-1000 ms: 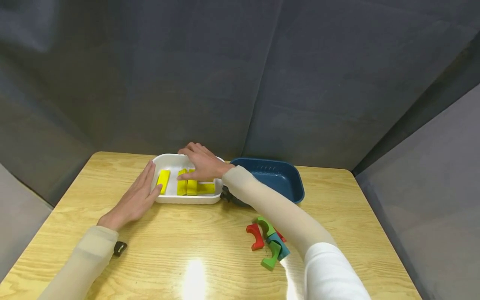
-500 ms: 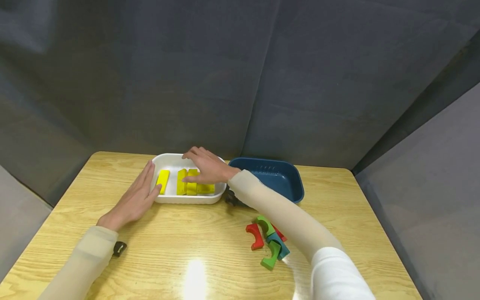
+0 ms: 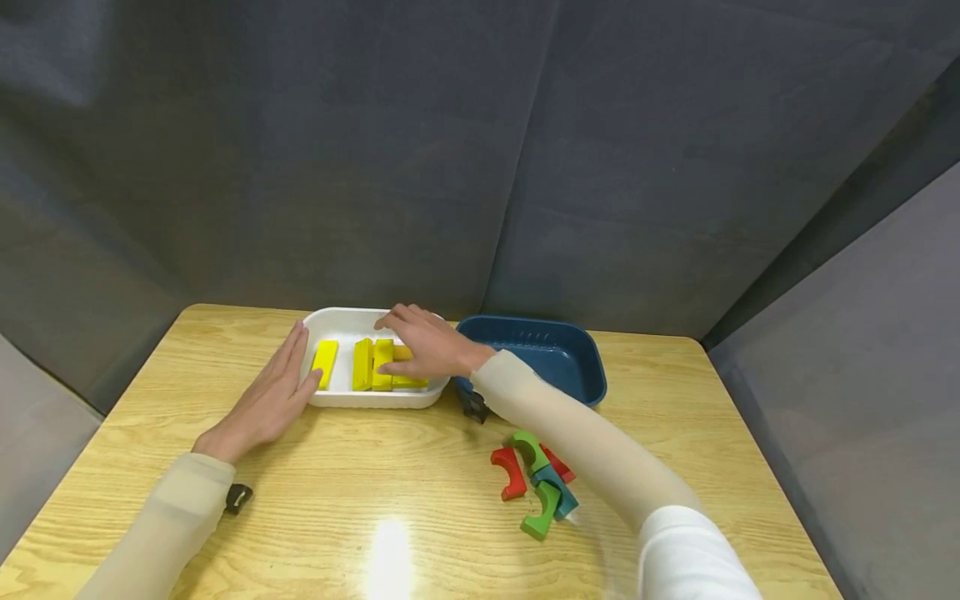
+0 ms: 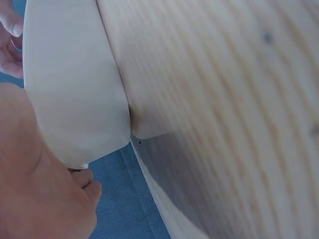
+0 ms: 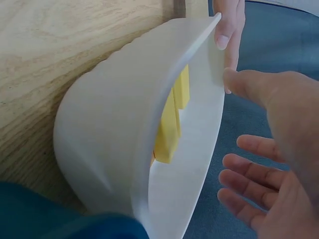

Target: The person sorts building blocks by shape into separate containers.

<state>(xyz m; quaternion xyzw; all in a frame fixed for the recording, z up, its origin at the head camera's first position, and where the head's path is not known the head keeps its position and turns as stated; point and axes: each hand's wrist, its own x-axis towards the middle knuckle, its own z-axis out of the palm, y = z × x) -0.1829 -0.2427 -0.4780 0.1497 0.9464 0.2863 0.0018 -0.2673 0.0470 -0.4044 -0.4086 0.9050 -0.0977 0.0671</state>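
A white tray [image 3: 378, 401] stands near the table's back edge with several yellow blocks [image 3: 362, 365] in it. One yellow block [image 3: 325, 364] lies apart at its left end. My left hand [image 3: 264, 398] rests against the tray's left end, fingers straight along the rim. Over the tray's right half is my right hand [image 3: 433, 343], hiding part of the blocks there. In the right wrist view the right hand's fingers [image 5: 249, 172] are spread and loosely bent, holding nothing. The left wrist view has the tray's wall [image 4: 75, 74] beside the left palm [image 4: 45, 184].
A dark blue tray [image 3: 562, 367] stands just right of the white one, partly behind my right wrist. In front of it lie green [image 3: 542, 515], red [image 3: 510, 475] and teal [image 3: 558, 493] arch-shaped blocks in a loose group. Dark cloth [image 3: 360, 150] hangs behind the table.
My right hand has drawn back to the right over the white tray, uncovering more of the yellow blocks. The left hand stays in place.
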